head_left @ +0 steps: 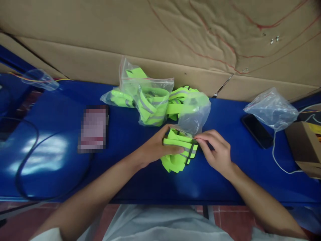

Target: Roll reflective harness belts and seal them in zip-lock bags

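My left hand (160, 146) is wrapped round a folded neon-green reflective strap (173, 162) with grey stripes and a black buckle, its thumb lying across the front. My right hand (215, 150) is closed in a pinch at the lip of a clear plastic bag (194, 115), just beside the strap's upper right corner. From that lip the bag stretches away from me toward the back. Behind it lie more loose reflective straps (185, 92). To their left stands a zip bag (152, 107) with a similar strap inside. How far the held strap sits in the bag's mouth is hard to see.
On the blue table (130, 177), a blurred-out flat item (93, 129) lies left. A black phone (257, 131), another clear bag (272, 108), a white cable and a cardboard box (302, 147) are right. Brown cardboard (100, 33) walls the back. A dark cable (18, 174) loops at left.
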Motion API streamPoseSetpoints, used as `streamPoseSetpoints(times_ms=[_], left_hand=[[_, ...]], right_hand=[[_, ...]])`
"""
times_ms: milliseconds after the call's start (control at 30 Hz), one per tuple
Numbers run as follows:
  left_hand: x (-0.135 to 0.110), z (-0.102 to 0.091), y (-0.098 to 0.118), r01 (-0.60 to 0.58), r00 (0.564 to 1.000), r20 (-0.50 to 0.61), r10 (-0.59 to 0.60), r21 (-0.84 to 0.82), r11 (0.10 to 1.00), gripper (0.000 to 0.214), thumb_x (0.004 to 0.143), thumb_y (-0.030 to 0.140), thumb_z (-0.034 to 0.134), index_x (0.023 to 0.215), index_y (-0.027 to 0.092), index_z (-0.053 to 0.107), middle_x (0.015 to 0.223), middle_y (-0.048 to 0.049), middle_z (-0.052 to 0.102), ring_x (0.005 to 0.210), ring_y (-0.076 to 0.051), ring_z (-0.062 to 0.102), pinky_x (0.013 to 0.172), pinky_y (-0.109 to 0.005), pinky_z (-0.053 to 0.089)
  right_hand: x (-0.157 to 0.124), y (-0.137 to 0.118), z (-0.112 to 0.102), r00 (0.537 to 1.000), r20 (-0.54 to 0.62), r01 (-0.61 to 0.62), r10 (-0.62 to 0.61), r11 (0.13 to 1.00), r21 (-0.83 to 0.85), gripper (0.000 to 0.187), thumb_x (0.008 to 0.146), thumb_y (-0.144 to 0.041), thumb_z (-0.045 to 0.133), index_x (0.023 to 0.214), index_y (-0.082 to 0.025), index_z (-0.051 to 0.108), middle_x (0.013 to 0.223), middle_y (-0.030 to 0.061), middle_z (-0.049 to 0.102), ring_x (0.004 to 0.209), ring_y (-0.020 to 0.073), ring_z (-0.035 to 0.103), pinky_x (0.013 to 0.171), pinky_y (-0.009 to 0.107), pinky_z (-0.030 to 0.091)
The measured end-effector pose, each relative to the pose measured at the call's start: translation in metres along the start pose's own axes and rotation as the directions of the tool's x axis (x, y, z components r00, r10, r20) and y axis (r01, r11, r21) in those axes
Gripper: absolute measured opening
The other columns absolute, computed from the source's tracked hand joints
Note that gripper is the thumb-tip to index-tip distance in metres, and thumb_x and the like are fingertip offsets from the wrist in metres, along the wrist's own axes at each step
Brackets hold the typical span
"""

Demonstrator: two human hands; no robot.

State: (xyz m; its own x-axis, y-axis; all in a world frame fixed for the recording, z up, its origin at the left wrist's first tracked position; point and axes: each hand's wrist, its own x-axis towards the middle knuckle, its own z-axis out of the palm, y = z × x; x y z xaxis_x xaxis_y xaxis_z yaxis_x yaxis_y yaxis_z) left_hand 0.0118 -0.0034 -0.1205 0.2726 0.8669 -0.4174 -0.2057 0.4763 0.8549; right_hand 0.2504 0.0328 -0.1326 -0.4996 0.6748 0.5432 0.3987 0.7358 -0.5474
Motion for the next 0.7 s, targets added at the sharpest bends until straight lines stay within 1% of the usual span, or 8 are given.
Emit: streamPoseSetpoints(times_ms=[133,300,367,433,567,633,700], left_hand=[[-0.0011,0.0019,0.0022,-0.012,1.0,-0.027,0.013,0.024,1.0,0.071,0.067,0.03,0.096,0.127,0.021,0.059,0.111,-0.0027,0.073,0.106,-0.023,0.07,0.088,-0.032,0.057],[-0.0026,0.0041,0.0005,-0.029,1.0,0.002,0.029,0.034,0.999,0.072,0.067,0.028,0.096,0.127,0.02,0.057,0.113,-0.0049,0.073,0.106,-0.025,0.071,0.089,-0.037,0.058],[-0.0023,0.0033,-0.0022,-0.026,0.999,0.024,0.024,0.058,0.998,0.073,0.065,0.028,0.097,0.125,0.02,0.056,0.111,-0.0054,0.073,0.106,-0.027,0.071,0.087,-0.037,0.058],[-0.0016,0.0022,-0.0049,-0.023,0.999,0.031,0.02,0.115,0.993,0.079,0.06,0.03,0.1,0.124,0.021,0.054,0.111,-0.0058,0.072,0.108,-0.028,0.07,0.085,-0.037,0.058],[0.0001,0.0009,-0.0063,-0.017,1.0,-0.022,0.022,0.209,0.978,0.089,0.053,0.035,0.103,0.125,0.021,0.052,0.111,-0.0058,0.069,0.112,-0.029,0.067,0.086,-0.037,0.056],[0.0002,0.0012,-0.0043,-0.012,0.999,-0.044,0.021,0.2,0.98,0.086,0.053,0.035,0.102,0.123,0.021,0.053,0.107,-0.0041,0.069,0.107,-0.027,0.068,0.085,-0.036,0.057],[-0.0005,0.0018,-0.0015,-0.021,0.998,-0.061,0.031,0.169,0.985,0.078,0.056,0.034,0.101,0.118,0.02,0.055,0.104,-0.0023,0.071,0.1,-0.025,0.069,0.083,-0.035,0.057]], right_hand=[[0.0012,0.0027,0.0024,1.0,0.003,0.012,-0.012,0.999,0.034,0.019,0.097,-0.006,0.066,0.11,-0.02,0.07,0.096,0.0041,0.073,0.088,0.0165,0.067,0.078,0.033,0.053],[0.0008,-0.0057,-0.0013,0.996,-0.071,-0.04,0.044,0.998,0.055,0.02,0.096,-0.006,0.068,0.11,-0.02,0.071,0.096,0.0035,0.072,0.086,0.015,0.066,0.077,0.031,0.053],[-0.0006,-0.006,-0.0019,0.998,-0.058,-0.004,0.006,0.999,0.04,0.021,0.096,-0.006,0.068,0.111,-0.02,0.071,0.097,0.0041,0.072,0.089,0.0159,0.066,0.079,0.032,0.053],[-0.0026,-0.0045,-0.0018,0.998,-0.014,0.06,-0.06,0.998,0.008,0.022,0.096,-0.006,0.068,0.113,-0.02,0.071,0.099,0.0052,0.072,0.091,0.0173,0.066,0.081,0.034,0.052],[-0.0062,-0.003,-0.0021,0.984,0.053,0.169,-0.168,0.986,-0.011,0.026,0.095,-0.005,0.068,0.118,-0.019,0.07,0.103,0.0068,0.072,0.09,0.0184,0.065,0.08,0.036,0.05],[-0.0062,-0.0038,-0.0035,0.976,0.061,0.209,-0.209,0.978,0.007,0.027,0.095,-0.005,0.068,0.119,-0.018,0.07,0.102,0.0069,0.072,0.09,0.0189,0.065,0.08,0.037,0.05],[-0.0046,-0.0047,-0.0054,0.973,0.065,0.222,-0.222,0.975,0.0,0.026,0.095,-0.006,0.068,0.118,-0.019,0.07,0.101,0.0065,0.072,0.09,0.0193,0.065,0.08,0.038,0.05]])
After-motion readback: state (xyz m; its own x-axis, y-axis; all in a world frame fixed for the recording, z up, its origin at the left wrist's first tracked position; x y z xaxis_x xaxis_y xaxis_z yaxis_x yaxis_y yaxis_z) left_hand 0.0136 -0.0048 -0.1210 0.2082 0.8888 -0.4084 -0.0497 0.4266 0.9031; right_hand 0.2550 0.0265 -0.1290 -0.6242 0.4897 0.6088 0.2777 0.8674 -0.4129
